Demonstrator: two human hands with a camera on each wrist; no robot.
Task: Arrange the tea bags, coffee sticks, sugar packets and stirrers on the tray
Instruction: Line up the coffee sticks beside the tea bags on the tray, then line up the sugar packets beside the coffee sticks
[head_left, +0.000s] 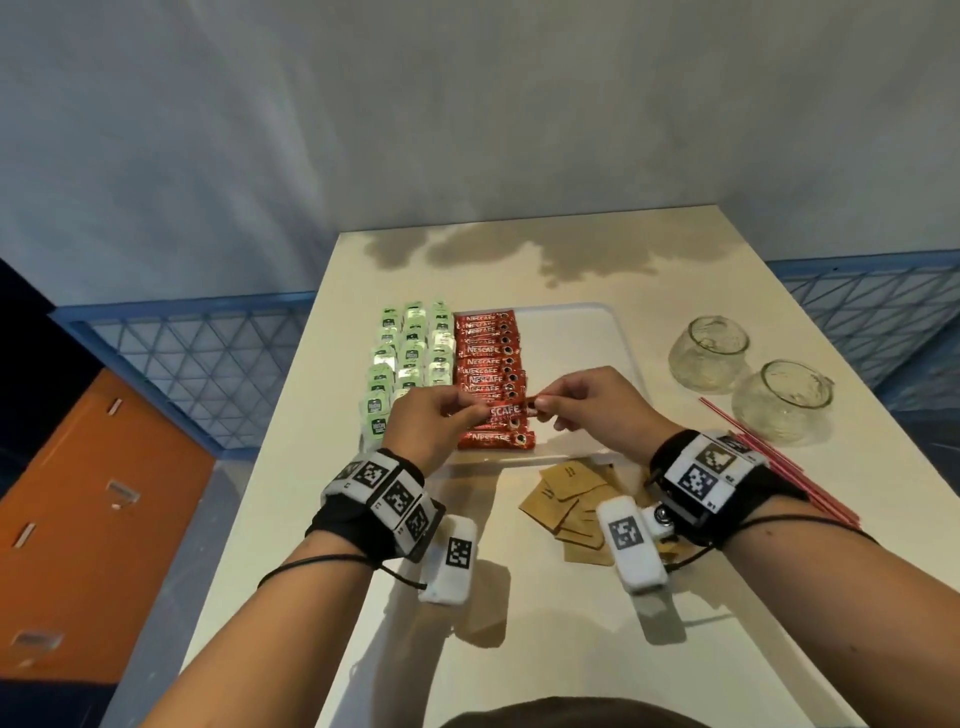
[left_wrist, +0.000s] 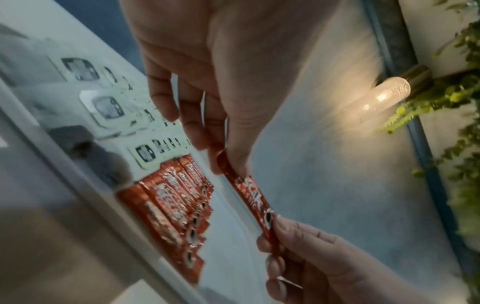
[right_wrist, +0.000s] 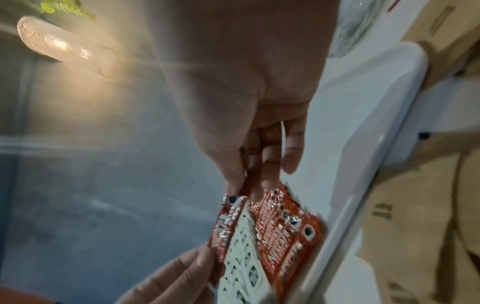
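**Q:** how do you keep the row so neat?

**Me:** Left hand (head_left: 436, 410) and right hand (head_left: 582, 397) each pinch one end of the coffee stick (head_left: 506, 413), held level just above the coffee row (head_left: 488, 364) on the tray (head_left: 587, 338). I'd lower it flat, ends matched to its neighbours.

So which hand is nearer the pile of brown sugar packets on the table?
Right. The right hand pinches the coffee stick almost directly beyond the sugar packets; the left hand holds the stick's other end, further left.
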